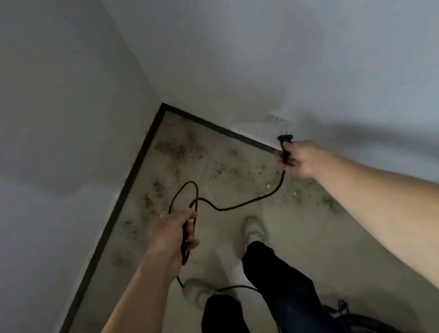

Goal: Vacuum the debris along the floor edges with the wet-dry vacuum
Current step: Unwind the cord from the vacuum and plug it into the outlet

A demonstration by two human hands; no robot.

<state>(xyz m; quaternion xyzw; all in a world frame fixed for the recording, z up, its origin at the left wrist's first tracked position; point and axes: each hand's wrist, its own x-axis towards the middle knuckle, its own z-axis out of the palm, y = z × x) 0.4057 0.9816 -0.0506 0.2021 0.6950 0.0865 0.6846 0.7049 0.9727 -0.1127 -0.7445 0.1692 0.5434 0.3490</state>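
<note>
Underfoot, cord (237, 205) past shoe (197, 289), debris (180, 149) ahead

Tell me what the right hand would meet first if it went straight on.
Gripping the plug, the right hand points at the wall; first in line looks to be the pale socket plate there, though blur leaves depth unsure.

Looking down into the corner of a plain indoor room, seeming like part of a flat or house in a dusty state. Seeing two pale painted walls (29, 126) meeting at the corner, a thin dark skirting (120, 201) running along their foot, and pale floor tiles (298, 240) carrying gritty debris (177, 150), lying thickest near the corner and trailing along both floor edges beside the skirting.
</note>
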